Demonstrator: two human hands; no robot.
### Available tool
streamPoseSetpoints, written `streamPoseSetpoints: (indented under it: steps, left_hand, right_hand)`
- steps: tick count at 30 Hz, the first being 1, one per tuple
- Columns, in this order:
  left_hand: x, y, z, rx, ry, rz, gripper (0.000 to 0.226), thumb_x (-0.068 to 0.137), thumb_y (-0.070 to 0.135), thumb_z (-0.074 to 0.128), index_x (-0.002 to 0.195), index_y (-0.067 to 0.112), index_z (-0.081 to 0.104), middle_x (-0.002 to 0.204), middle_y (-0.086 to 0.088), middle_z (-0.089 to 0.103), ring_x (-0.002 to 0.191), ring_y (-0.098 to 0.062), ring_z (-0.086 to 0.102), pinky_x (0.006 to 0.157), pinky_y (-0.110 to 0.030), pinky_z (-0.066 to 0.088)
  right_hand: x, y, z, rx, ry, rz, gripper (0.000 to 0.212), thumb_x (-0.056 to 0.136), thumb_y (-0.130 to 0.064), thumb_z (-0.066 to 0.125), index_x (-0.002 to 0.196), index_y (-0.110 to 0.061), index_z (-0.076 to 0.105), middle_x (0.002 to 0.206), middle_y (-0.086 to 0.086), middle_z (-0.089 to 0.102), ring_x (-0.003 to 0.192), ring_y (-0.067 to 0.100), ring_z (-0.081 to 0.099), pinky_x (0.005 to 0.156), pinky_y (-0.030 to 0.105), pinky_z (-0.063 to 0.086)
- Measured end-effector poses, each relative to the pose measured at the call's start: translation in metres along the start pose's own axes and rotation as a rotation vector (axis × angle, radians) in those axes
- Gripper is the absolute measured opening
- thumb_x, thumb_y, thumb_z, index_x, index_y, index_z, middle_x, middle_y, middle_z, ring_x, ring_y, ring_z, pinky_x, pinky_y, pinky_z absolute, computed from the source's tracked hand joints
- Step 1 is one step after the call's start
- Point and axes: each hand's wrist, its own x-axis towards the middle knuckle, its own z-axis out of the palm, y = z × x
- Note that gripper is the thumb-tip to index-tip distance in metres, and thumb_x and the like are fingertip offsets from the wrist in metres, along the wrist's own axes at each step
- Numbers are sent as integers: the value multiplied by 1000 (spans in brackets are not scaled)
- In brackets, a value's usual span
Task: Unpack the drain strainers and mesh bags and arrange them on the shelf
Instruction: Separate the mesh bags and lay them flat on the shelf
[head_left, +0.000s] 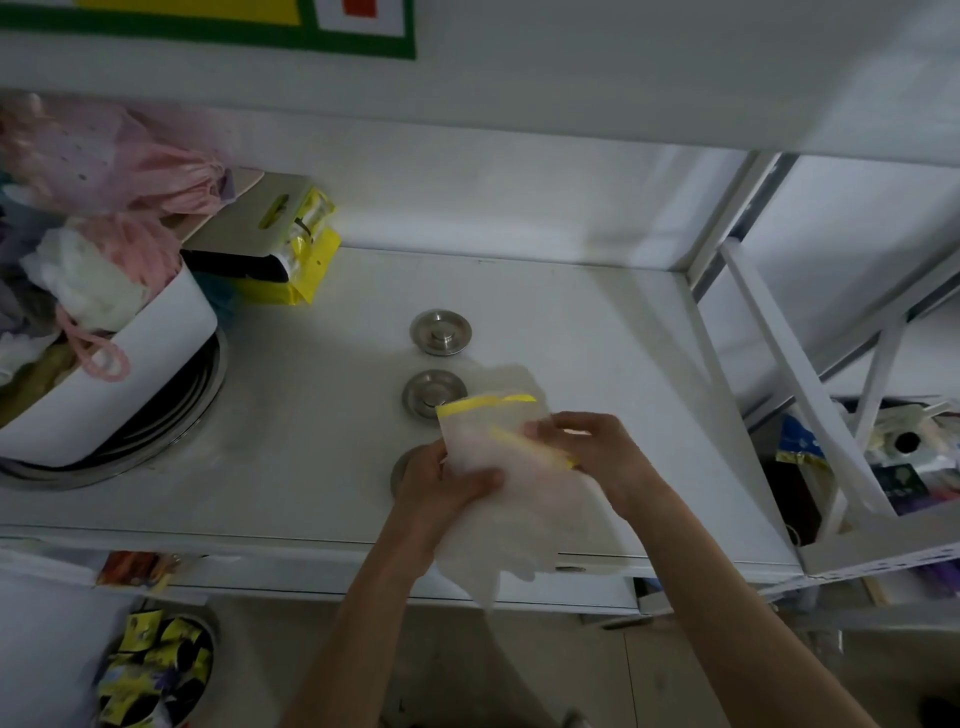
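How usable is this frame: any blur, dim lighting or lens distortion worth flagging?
Head view: dim overall; the mesh bag in both hands is motion-blurred; the two uncovered drain strainers read fairly sharp with slight glare; wide-angle bending skews the shelf frame at right.

Two round drain strainers of brushed, softly gleaming metal (440, 331) (434, 393) lie at the frame's centre on a smooth, matt white shelf board (597, 332). Just below them, a translucent white mesh bag with yellow trim (498, 457) looks thin and soft. At upper left, crinkled pink plastic bags (104, 156) look filmy, beside a glossy yellow packet (306, 270).
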Motion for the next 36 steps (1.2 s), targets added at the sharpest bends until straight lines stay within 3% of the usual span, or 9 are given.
streamPoseSetpoints:
  steps: [4,10,14,18,24,28,30,32,36]
  left_hand:
    - [0,-4,7,-71,65,-54,61,54,25,95,106,4,71,100,-15,77,84,-29,75,67,-39,61]
    - [-8,-6,7,-266,131,-3,36,66,14,88,96,2,73,86,-13,77,75,-28,73,59,-35,60]
    - [-16,-6,4,-228,213,24,52,55,30,88,99,7,72,96,-19,76,84,-32,71,74,-50,59]
    - [-26,-5,2,-251,193,68,35,72,11,79,104,3,70,93,-16,75,83,-28,71,70,-41,58]
    - [-34,3,4,-240,132,93,18,87,-1,67,101,9,73,89,-8,78,82,-23,73,64,-33,59]
    - [-33,7,9,-228,90,137,21,80,4,74,84,23,80,85,2,79,79,-13,73,63,-25,59]
    - [-32,7,12,-244,76,129,19,78,9,73,89,23,79,88,2,79,82,-15,73,66,-28,60]
    - [-29,6,15,-258,80,89,20,85,3,73,97,18,76,88,-1,79,79,-15,74,63,-29,61]
    - [-17,8,28,-193,121,66,23,84,13,76,108,15,74,100,-10,78,86,-23,75,62,-29,57]
  right_hand:
    - [8,8,7,-304,337,-447,5,84,-17,72,81,-17,76,98,-7,63,85,8,63,78,16,49]
    - [47,12,-9,405,399,-169,24,94,-7,52,76,-15,64,74,4,64,65,21,64,58,25,56]
    - [101,9,-25,455,402,-93,23,96,-6,48,79,-7,63,79,10,65,68,25,66,56,29,59]
    - [144,-12,-29,454,321,-107,21,99,-10,45,87,-6,62,87,9,67,52,15,70,48,24,56]
    - [165,-8,-23,-85,565,-8,18,87,-13,60,86,-5,76,77,12,68,58,19,61,55,19,47]
    - [159,0,-25,-223,585,-2,23,79,-15,62,57,-10,57,53,5,49,66,28,48,61,30,38]
    - [154,1,-26,-283,543,-30,13,80,-21,69,80,-8,67,76,10,63,83,33,60,73,33,46]
    - [139,3,-28,-398,512,-124,42,80,-24,74,116,-6,62,117,13,60,105,27,60,92,34,48]
    - [74,4,-22,-348,397,-318,18,89,-26,64,93,-10,71,101,11,67,87,24,66,76,33,52]
